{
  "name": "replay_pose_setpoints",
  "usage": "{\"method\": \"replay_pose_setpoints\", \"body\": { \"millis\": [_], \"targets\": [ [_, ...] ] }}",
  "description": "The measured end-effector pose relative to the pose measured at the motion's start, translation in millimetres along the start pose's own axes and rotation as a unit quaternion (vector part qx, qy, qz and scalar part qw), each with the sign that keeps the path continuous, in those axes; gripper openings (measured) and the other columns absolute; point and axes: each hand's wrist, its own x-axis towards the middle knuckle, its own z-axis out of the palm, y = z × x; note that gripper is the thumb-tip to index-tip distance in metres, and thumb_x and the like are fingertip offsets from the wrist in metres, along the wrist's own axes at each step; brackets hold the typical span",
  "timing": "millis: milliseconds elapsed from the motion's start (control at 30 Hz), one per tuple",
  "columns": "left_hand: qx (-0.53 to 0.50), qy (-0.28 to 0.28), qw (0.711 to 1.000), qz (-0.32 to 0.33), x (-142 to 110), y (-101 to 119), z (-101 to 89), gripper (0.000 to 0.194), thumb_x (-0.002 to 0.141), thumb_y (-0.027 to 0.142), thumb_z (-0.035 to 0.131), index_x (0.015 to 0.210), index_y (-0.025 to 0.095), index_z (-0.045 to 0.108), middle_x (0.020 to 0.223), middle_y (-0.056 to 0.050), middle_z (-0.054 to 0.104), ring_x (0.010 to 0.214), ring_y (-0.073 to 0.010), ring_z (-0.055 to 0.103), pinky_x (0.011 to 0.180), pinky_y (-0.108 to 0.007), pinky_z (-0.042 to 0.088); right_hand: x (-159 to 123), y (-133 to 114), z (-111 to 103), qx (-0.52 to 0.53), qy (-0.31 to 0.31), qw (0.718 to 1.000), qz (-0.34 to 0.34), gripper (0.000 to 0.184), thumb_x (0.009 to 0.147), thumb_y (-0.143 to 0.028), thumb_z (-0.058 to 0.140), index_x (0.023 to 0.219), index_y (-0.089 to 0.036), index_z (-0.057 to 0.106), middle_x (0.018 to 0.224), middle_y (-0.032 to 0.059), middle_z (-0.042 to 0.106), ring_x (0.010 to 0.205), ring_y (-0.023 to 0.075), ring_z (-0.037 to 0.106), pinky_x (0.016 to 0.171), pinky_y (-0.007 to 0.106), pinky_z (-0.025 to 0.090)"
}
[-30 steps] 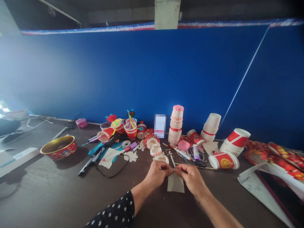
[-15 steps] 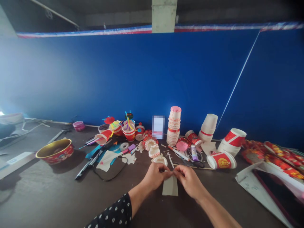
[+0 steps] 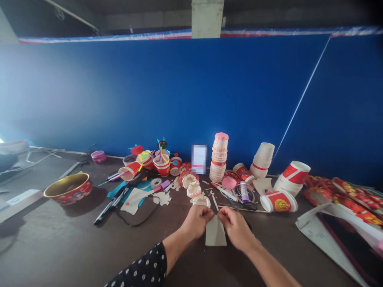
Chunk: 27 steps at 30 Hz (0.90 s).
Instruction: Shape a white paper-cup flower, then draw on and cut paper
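Observation:
A small off-white piece of paper (image 3: pixel 216 236) hangs below my two hands, close above the dark table. My left hand (image 3: pixel 197 220) pinches its upper left edge between thumb and fingers. On the other side, my right hand (image 3: pixel 232 221) pinches the upper right edge, its fingers curled inward. The fingertips hide the paper's top corners. Just beyond my hands lies a cut white paper cup ring (image 3: pixel 201 200) with a jagged edge, and more such rings (image 3: pixel 194 189) sit behind it.
Behind stand a tall paper cup stack (image 3: pixel 219 159) and red-and-white cups (image 3: pixel 279 201). A glue stick (image 3: pixel 244 193), pens (image 3: pixel 112 205) and paper scraps (image 3: pixel 163 198) lie about. At left is a gold-lined bowl (image 3: pixel 68 190); at right, a dark tablet-like device (image 3: pixel 348 243) on a white box lid.
My fingertips have drawn slightly apart at the top of the paper, opening a small gap between the hands. The paper has shifted a little to the right.

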Motion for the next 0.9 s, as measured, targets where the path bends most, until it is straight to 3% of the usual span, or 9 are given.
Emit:
{"method": "replay_pose_setpoints", "body": {
  "millis": [100, 200, 367, 500, 667, 900],
  "targets": [
    [-0.033, -0.008, 0.999, 0.003, 0, -1, -0.6, 0.030, 0.072, 0.038, 0.049, 0.056, 0.013, 0.053, 0.052, 0.001, 0.045, 0.048, -0.0088, 0.037, 0.046, -0.020, 0.027, 0, 0, -2, -0.002, 0.008, 1.000, 0.001, 0.021, 0.081, -0.028, 0.037, 0.068, -0.019, 0.051, 0.064, -0.0001, 0.057, 0.062, 0.0144, 0.052, 0.057, 0.023, 0.036],
    [-0.045, 0.021, 0.999, -0.019, 1, 3, -3.1, 0.030, 0.073, 0.038, 0.046, 0.065, 0.012, 0.059, 0.054, -0.001, 0.050, 0.046, -0.0087, 0.039, 0.044, -0.020, 0.028, 1, 2, -5, -0.005, 0.027, 1.000, 0.002, 0.023, 0.082, -0.030, 0.037, 0.067, -0.019, 0.050, 0.062, -0.0001, 0.057, 0.060, 0.0143, 0.052, 0.056, 0.023, 0.035],
    [-0.048, 0.032, 0.998, -0.032, -1, 11, -5.7, 0.036, 0.070, 0.045, 0.049, 0.058, 0.012, 0.056, 0.047, 0.002, 0.044, 0.042, -0.0074, 0.034, 0.041, -0.020, 0.024, 1, 4, -5, 0.000, 0.041, 0.999, -0.002, 0.025, 0.082, -0.034, 0.037, 0.065, -0.019, 0.048, 0.061, -0.0001, 0.057, 0.059, 0.0141, 0.052, 0.055, 0.022, 0.036],
    [-0.004, 0.055, 0.998, -0.017, -1, 10, -4.7, 0.027, 0.064, 0.037, 0.056, 0.054, 0.012, 0.054, 0.047, 0.003, 0.042, 0.046, -0.0072, 0.033, 0.045, -0.020, 0.026, 1, 3, -3, 0.018, 0.029, 0.999, -0.001, 0.024, 0.082, -0.035, 0.039, 0.069, -0.018, 0.052, 0.065, 0.0011, 0.059, 0.061, 0.0149, 0.053, 0.057, 0.023, 0.037],
    [0.039, 0.090, 0.995, 0.019, 1, 5, -2.5, 0.026, 0.065, 0.033, 0.053, 0.050, 0.013, 0.047, 0.047, 0.005, 0.037, 0.048, -0.0072, 0.031, 0.047, -0.021, 0.025, 1, 1, 0, 0.062, -0.003, 0.998, -0.017, 0.022, 0.080, -0.035, 0.043, 0.074, -0.018, 0.055, 0.067, -0.0001, 0.060, 0.062, 0.0142, 0.053, 0.058, 0.022, 0.038],
    [0.008, 0.065, 0.998, 0.021, -1, 5, 3.3, 0.029, 0.068, 0.038, 0.052, 0.055, 0.012, 0.051, 0.049, 0.004, 0.039, 0.048, -0.0076, 0.033, 0.046, -0.021, 0.027, 4, 8, 0, 0.000, 0.042, 0.999, 0.002, 0.028, 0.079, -0.036, 0.043, 0.061, -0.018, 0.054, 0.054, -0.0022, 0.051, 0.056, 0.0123, 0.046, 0.053, 0.020, 0.034]
  ]
}}
